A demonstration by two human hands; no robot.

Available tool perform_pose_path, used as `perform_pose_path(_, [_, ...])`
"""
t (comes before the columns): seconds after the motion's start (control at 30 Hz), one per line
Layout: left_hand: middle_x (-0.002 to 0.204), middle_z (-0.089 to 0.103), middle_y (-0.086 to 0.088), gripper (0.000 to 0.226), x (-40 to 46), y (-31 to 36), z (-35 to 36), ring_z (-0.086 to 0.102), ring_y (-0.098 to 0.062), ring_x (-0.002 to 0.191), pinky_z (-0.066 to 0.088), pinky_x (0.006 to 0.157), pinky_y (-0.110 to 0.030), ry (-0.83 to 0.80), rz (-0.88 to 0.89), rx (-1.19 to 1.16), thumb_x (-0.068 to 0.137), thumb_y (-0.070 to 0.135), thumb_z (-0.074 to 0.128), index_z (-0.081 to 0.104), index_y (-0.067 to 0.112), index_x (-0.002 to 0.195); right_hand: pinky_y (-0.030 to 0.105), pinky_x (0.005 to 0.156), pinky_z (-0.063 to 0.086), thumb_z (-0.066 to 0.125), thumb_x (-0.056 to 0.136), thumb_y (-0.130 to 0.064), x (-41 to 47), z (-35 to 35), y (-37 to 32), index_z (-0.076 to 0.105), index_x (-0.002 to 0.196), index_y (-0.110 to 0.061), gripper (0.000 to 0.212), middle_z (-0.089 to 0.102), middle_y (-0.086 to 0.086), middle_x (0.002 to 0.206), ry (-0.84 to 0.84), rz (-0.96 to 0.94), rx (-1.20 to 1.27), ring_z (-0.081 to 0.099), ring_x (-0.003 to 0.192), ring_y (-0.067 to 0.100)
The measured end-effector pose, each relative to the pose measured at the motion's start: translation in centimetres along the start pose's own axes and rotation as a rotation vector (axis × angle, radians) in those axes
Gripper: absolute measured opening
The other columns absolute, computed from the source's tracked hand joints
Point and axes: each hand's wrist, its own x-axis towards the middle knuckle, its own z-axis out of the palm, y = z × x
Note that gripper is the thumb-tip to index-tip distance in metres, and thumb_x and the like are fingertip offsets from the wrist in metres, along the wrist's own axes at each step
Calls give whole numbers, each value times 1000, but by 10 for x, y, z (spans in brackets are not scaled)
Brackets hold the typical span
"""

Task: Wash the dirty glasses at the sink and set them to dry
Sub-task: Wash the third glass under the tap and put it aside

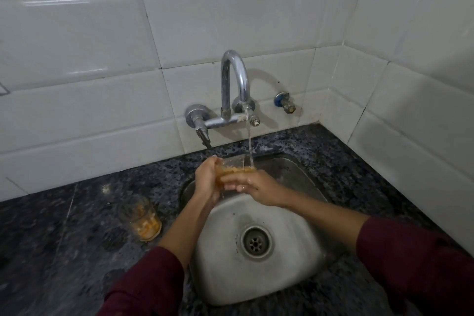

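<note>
A clear glass (pixel 234 165) smeared with orange residue is held over the steel sink (pixel 287 233), under the running stream from the chrome tap (pixel 236 79). My left hand (pixel 206 179) wraps the glass from the left. My right hand (pixel 259 188) grips its lower side from the right, fingers wet. A second dirty glass (pixel 143 218) with orange residue stands on the dark counter, left of the sink, apart from both hands.
Dark speckled granite counter (pixel 51 238) surrounds the sink. White tiled walls rise behind and to the right. A small blue-collared valve (pixel 286 102) sticks out of the wall right of the tap. The drain (pixel 256 241) sits in the sink's middle.
</note>
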Motion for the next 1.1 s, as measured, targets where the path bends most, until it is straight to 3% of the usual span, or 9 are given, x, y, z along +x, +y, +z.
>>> perform_pose_path(0.13, [65,68,-7,34,-2,0,-3,64,-17,47,50,36,-25,-57,-143,70,99,33,41,61,5,96,42,95,48,49,92,-12,4,-9,22,41,137,-35,52,55,9,135,-108,-129,-471,55,118,29])
perform_pose_path(0.3, [79,64,-8,25,2,-6,-6,63,-21,68,52,60,-33,-74,198,53,98,30,45,59,11,89,30,89,50,48,93,-3,10,-14,-18,56,125,-16,36,59,13,129,30,273,746,60,112,21])
perform_pose_path(0.37, [75,59,-7,22,1,-6,-3,57,-19,69,47,62,-31,2,283,38,95,25,48,59,13,80,27,89,50,45,94,-1,12,-12,-23,54,126,-16,37,57,11,131,-9,292,940,57,118,21])
perform_pose_path(0.5, [63,59,-9,27,2,-1,-2,55,-19,47,42,39,-22,37,153,79,93,26,50,59,8,75,29,108,35,48,89,5,8,5,-5,39,139,-9,53,45,9,143,-105,25,127,43,131,19])
perform_pose_path(0.67, [60,56,-12,38,3,-11,-8,50,-20,35,38,29,-21,-49,-58,105,94,36,48,55,-1,89,38,88,48,45,84,1,10,-2,4,56,113,1,31,59,20,118,-223,129,-750,55,108,34])
perform_pose_path(0.73, [59,60,-10,44,5,-9,-10,51,-19,38,38,32,-20,-128,-85,119,95,41,46,61,0,85,40,90,48,46,88,-5,14,2,7,49,129,-11,41,56,15,126,-232,89,-514,54,112,32])
perform_pose_path(0.9, [65,54,-4,24,7,-8,-11,50,-14,49,38,37,-22,-139,148,141,92,34,52,56,14,79,31,88,48,42,91,7,16,-6,-11,35,142,-19,58,64,3,96,-205,426,1064,57,90,19])
perform_pose_path(0.97, [62,51,-6,27,8,-10,-10,47,-15,47,35,35,-21,-72,159,196,90,35,54,55,14,73,30,89,47,43,89,11,14,-1,-14,35,142,-19,62,62,-4,105,-239,352,852,56,93,15])
perform_pose_path(1.1, [46,51,-6,39,7,-13,-10,41,-15,29,28,28,-16,-41,16,258,95,37,45,56,4,78,26,76,45,47,83,4,13,5,3,46,133,-18,55,57,-1,109,-261,117,-337,55,94,13])
